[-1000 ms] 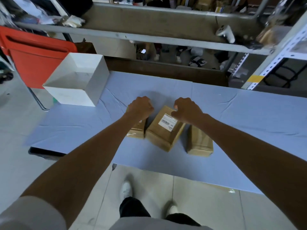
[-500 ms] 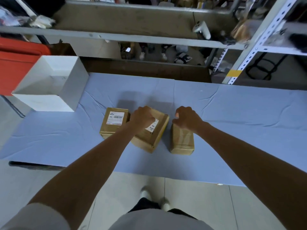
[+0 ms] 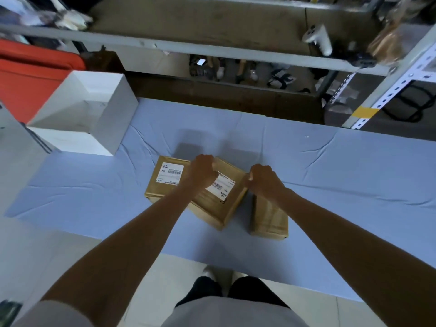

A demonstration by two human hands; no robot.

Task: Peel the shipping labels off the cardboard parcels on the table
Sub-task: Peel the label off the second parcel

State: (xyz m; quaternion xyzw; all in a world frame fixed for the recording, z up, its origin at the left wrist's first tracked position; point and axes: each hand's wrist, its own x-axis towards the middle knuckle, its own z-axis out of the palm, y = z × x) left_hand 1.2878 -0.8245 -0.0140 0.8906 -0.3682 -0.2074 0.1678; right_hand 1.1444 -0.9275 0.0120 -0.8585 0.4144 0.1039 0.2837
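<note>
three parcels on counter [image 3: 330, 173]: left parcel [image 3: 162, 195], middle parcel [image 3: 217, 208], right parcel [image 3: 269, 220]. two labels visible: left label [image 3: 169, 174], middle label [image 3: 221, 186]. left hand [image 3: 203, 171], right hand [image 3: 262, 180]: fingers curled, gripping middle parcel.

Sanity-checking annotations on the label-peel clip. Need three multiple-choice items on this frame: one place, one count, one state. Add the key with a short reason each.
1. Where does the white box stand?
A. at the far left end of the table
B. on top of a parcel
C. on the floor

2. How many parcels show a label on top?
A. one
B. two
C. three

3. What state is the label on the middle parcel in?
A. peeled off entirely
B. flat on the cardboard
C. crumpled in the white box

Key:
1 A: it sits at the table's far left corner.
2 B: the left parcel and the middle parcel each carry one; the right parcel shows bare cardboard.
3 B: it lies flat on the top face, partly hidden by the left hand.
</note>
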